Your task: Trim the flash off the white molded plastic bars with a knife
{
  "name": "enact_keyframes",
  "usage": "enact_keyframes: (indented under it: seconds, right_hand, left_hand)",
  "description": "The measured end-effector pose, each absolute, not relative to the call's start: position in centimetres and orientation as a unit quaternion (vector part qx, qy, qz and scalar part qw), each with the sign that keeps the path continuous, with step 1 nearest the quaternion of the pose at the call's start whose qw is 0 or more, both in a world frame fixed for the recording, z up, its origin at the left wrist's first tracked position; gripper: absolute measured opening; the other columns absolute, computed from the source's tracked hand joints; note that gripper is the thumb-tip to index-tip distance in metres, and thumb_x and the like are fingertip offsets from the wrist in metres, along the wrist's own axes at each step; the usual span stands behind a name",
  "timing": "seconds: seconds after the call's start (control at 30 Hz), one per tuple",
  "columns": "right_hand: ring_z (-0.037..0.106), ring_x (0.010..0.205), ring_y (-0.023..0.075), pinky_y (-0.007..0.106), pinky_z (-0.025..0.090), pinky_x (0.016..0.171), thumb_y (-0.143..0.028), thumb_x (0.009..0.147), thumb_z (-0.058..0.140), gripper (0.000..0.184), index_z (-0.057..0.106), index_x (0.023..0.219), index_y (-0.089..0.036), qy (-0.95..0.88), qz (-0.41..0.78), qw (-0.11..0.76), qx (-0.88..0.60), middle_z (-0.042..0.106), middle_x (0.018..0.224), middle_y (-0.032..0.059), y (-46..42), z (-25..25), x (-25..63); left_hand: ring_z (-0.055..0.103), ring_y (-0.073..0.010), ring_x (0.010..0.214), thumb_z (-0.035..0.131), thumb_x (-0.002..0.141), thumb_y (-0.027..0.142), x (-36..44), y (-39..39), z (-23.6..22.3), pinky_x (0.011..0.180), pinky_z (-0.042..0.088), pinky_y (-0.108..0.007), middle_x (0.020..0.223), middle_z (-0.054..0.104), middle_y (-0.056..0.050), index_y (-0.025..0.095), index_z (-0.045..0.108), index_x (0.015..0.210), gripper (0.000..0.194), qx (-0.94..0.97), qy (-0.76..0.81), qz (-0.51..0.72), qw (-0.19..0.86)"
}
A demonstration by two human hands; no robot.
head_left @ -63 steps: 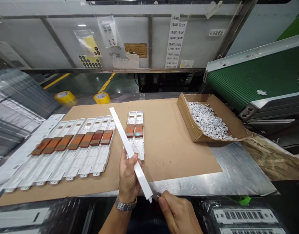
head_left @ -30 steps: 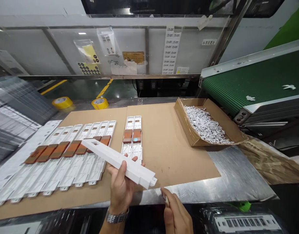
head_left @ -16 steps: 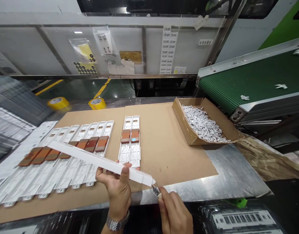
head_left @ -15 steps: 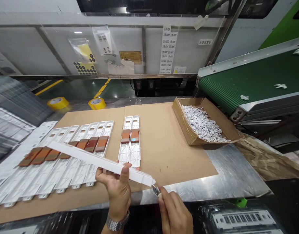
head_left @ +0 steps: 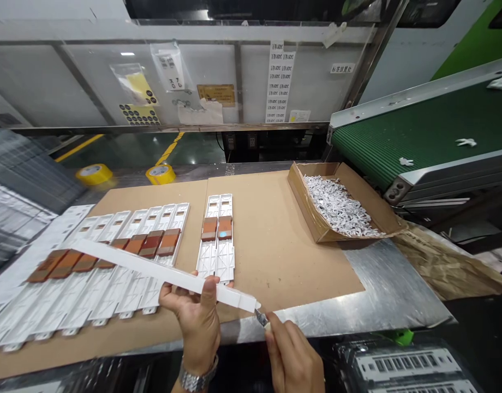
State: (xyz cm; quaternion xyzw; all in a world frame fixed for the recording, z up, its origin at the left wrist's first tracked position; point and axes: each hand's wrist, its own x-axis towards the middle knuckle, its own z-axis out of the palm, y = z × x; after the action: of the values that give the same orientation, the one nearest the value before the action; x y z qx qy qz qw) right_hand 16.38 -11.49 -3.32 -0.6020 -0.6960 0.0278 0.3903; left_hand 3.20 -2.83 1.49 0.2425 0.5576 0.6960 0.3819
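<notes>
A long white plastic strip (head_left: pixel 153 267) slants across the view, gripped near its lower right part by my left hand (head_left: pixel 197 316), thumb on top. My right hand (head_left: pixel 294 349) is closed round a small knife (head_left: pixel 262 318); its metal blade touches the strip's near right end. Most of the knife's handle is hidden by the fingers. Beyond my left hand, two white plastic parts (head_left: pixel 225 259) lie side by side, each with a brown block across it. Under the strip's far end is a row of similar white parts (head_left: pixel 107 295) with brown blocks (head_left: pixel 155 244).
A cardboard box (head_left: pixel 320 232) of small white pieces stands at the back right, beside a green conveyor belt (head_left: pixel 431 131). Two yellow tape rolls (head_left: pixel 160 174) sit behind the cardboard sheet (head_left: pixel 271 218). The metal table edge (head_left: pixel 382 295) runs along the front right.
Both hands, the strip and the knife hold nearly the same pose. The whole view has shifted slightly, with the background sliding a little to the left.
</notes>
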Motion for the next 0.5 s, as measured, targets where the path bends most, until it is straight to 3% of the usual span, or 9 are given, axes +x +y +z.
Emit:
enact_keyframes:
  seconds: [0.2,0.37,0.5]
  right_hand:
    - [0.055,0.063,0.0153,0.025,0.044,0.059,-0.024,0.095,0.041,0.028,0.056,0.116,-0.013,-0.695,0.001,0.381,-0.609,0.056,0.071,0.0044,-11.6,-3.2,16.5]
    - [0.062,0.068,0.0159,0.024,0.048,0.061,-0.027,0.096,0.039,0.030,0.058,0.115,-0.014,-0.687,0.007,0.361,-0.631,0.062,0.077,0.0057,-11.1,-3.7,17.9]
    - [0.064,0.077,0.0162,0.023,0.050,0.065,-0.025,0.095,0.040,0.029,0.055,0.118,-0.016,-0.679,0.048,0.357,-0.639,0.065,0.089,0.0069,-10.9,-4.0,19.4]
  left_hand:
    - [0.056,-0.0127,0.070,0.081,0.055,0.037,3.4,-2.8,2.0,0.057,0.056,-0.032,0.102,0.044,-0.002,0.030,0.026,0.107,0.075,0.215,0.548,0.701,0.403]
    - [0.056,-0.0118,0.067,0.080,0.058,0.033,3.5,-3.0,2.6,0.059,0.056,-0.030,0.097,0.048,0.000,0.031,0.027,0.107,0.072,0.197,0.550,0.691,0.427]
    - [0.058,-0.0108,0.071,0.076,0.063,0.038,3.7,-3.1,2.9,0.066,0.057,-0.033,0.104,0.046,0.000,0.033,0.028,0.108,0.066,0.187,0.542,0.677,0.461]
